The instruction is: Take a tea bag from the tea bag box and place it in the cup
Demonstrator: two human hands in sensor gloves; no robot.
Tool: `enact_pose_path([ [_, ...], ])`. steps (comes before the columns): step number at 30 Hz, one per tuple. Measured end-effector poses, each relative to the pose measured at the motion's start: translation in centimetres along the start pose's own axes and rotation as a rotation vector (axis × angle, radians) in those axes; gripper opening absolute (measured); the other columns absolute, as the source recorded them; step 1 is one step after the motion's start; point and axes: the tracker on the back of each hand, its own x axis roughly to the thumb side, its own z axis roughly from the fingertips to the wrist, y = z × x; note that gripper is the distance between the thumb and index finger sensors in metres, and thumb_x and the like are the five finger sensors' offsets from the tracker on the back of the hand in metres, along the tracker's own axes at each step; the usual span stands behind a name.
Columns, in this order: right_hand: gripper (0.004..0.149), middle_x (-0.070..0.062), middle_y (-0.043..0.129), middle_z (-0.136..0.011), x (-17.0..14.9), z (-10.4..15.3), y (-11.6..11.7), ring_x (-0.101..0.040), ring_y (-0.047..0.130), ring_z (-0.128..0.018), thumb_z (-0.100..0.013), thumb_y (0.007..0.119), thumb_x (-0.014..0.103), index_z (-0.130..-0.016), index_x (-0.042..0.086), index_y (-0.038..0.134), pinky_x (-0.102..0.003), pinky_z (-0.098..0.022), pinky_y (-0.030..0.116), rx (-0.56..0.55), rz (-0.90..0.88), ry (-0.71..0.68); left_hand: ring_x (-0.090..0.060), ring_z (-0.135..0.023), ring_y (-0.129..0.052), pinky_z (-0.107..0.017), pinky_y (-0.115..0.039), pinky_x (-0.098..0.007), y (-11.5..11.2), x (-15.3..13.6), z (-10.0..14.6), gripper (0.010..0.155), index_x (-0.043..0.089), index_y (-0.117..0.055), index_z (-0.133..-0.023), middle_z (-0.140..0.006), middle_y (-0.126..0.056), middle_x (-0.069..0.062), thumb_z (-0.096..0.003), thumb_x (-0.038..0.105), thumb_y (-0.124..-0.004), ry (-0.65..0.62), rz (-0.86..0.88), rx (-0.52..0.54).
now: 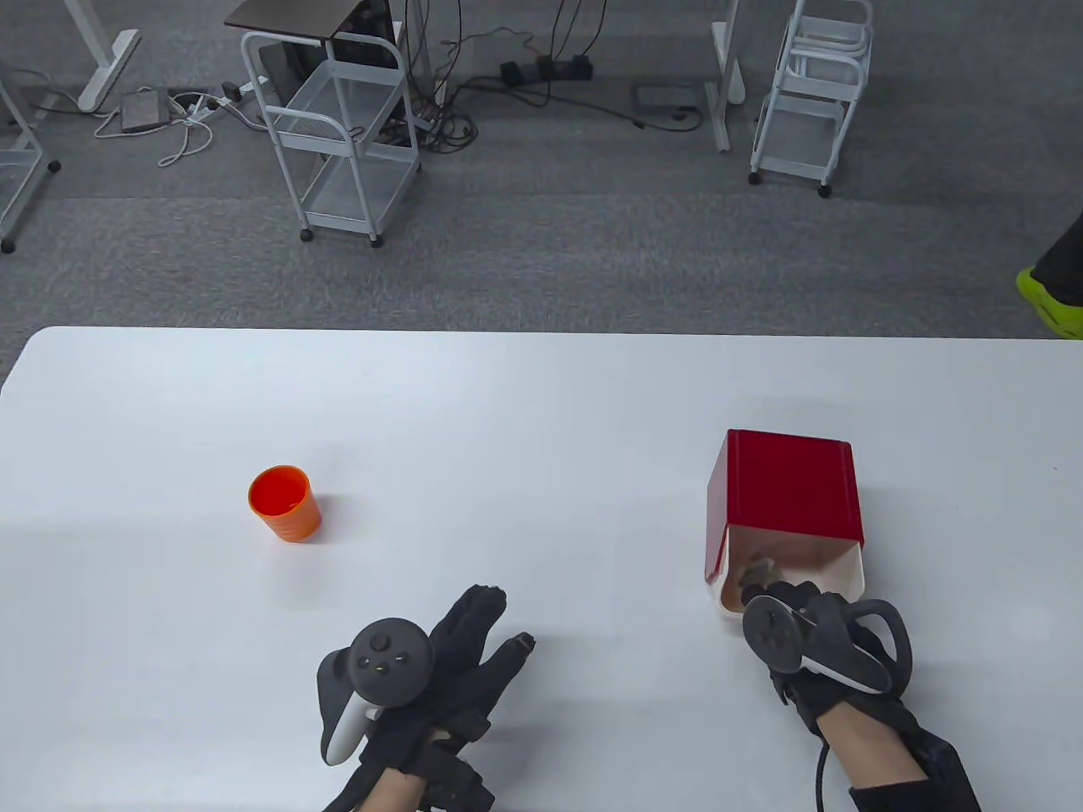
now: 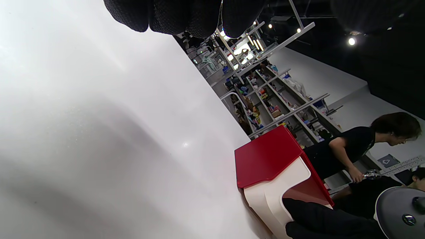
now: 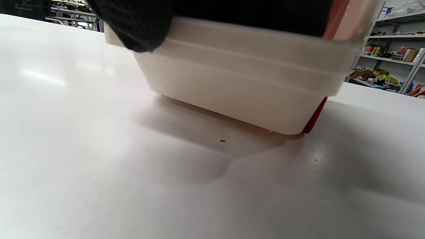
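Note:
An orange cup (image 1: pixel 283 501) stands upright on the white table (image 1: pixel 541 397), at the left. A red tea bag box (image 1: pixel 791 499) with a cream inside stands at the right, its lid open and its opening toward me. My right hand (image 1: pixel 761 584) reaches into the opening, and its fingertips are hidden inside. Something greyish lies by them; I cannot tell whether it is a tea bag. The box also shows in the left wrist view (image 2: pixel 265 156) and the right wrist view (image 3: pixel 239 83). My left hand (image 1: pixel 495 622) lies flat on the table with spread fingers, empty, below and right of the cup.
Beyond the table's far edge stand white wire carts (image 1: pixel 347 135) on grey carpet with cables. A green shoe (image 1: pixel 1049 300) shows at the right edge. A person in black (image 2: pixel 358 146) stands past the box in the left wrist view.

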Motion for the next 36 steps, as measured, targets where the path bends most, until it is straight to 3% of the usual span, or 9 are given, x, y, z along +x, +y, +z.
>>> enact_pose_path([
  [36, 0.048, -0.012, 0.09, -0.082, 1.0, 3.5, -0.3, -0.035, 0.093, -0.061, -0.042, 0.083, 0.037, -0.086, 0.019, 0.079, -0.045, -0.051, 0.079, -0.007, -0.024, -0.096, -0.038, -0.114, -0.052, -0.082, -0.052, -0.052, -0.1, -0.1, 0.0, 0.085, 0.026, -0.048, -0.116, -0.128, -0.044, -0.009, -0.0476, 0.076, -0.054, 0.006, -0.001, -0.002],
])
